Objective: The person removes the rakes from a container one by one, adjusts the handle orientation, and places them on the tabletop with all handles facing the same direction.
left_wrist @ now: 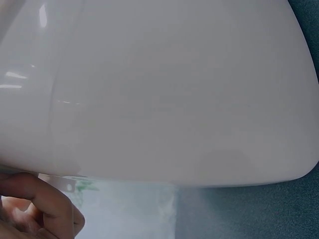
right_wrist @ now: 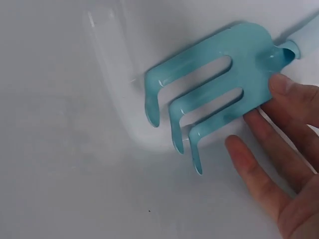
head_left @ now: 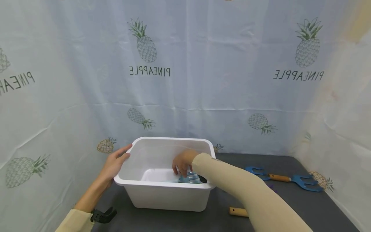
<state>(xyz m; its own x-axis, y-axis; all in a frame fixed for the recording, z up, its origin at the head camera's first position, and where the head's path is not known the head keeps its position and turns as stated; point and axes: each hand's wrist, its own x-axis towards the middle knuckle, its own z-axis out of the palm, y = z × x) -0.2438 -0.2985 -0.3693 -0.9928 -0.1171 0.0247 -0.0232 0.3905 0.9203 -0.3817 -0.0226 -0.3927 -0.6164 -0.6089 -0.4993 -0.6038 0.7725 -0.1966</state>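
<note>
A white plastic tub (head_left: 171, 196) stands on the dark tabletop. At its left end my left hand (head_left: 114, 164) grips the rim, thumb and forefinger along the edge; in the left wrist view the fingers (left_wrist: 47, 204) curl beside the tub's wall. My right hand (head_left: 183, 161) reaches down inside, at the right part. There it pinches the edge of a teal three-pronged hand rake (right_wrist: 219, 74), the thumb over the rake's head and fingertips under it. The rake lies low in the tub, prongs bent downward, its pale handle running out of the right wrist view.
To the right lie a blue garden fork with a wooden handle (head_left: 307, 182) and another blue pronged tool (head_left: 255, 169). A wooden handle (head_left: 238, 211) shows partly behind the right sleeve (head_left: 240, 183). A pineapple-print curtain (head_left: 203, 96) hangs behind and at both sides.
</note>
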